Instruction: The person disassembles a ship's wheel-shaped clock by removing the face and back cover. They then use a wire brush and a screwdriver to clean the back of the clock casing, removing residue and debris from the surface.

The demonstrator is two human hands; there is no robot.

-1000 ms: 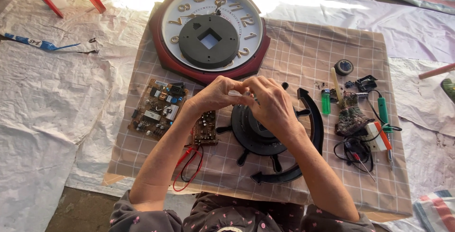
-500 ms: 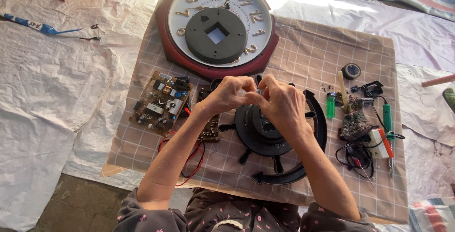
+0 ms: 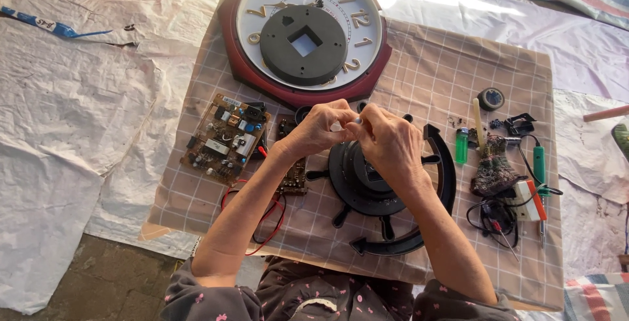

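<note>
My left hand (image 3: 316,129) and my right hand (image 3: 391,143) meet fingertip to fingertip over a black round clock part (image 3: 367,183) with spokes and a curved outer ring. Between the fingertips sits a tiny pale piece (image 3: 357,120); both hands pinch it. Further back lies a large round wall clock (image 3: 304,33) with a dark red rim, a white dial with gold numerals and a black disc with a square hole at its centre. A brown circuit board (image 3: 226,139) lies left of my left hand, and a smaller board (image 3: 293,170) is partly hidden under my left forearm.
All rests on a checked cloth (image 3: 445,78) over a board. Red and black wires (image 3: 262,216) loop near my left elbow. At right lie a green lighter (image 3: 462,145), a tape roll (image 3: 491,99), a green-handled soldering iron (image 3: 538,164), a knitted rag (image 3: 493,170) and a tangle of leads (image 3: 498,216).
The view has shifted slightly, with the clock now higher in frame. My hands stay joined over the black part, fingers working the small piece; little else has moved.
</note>
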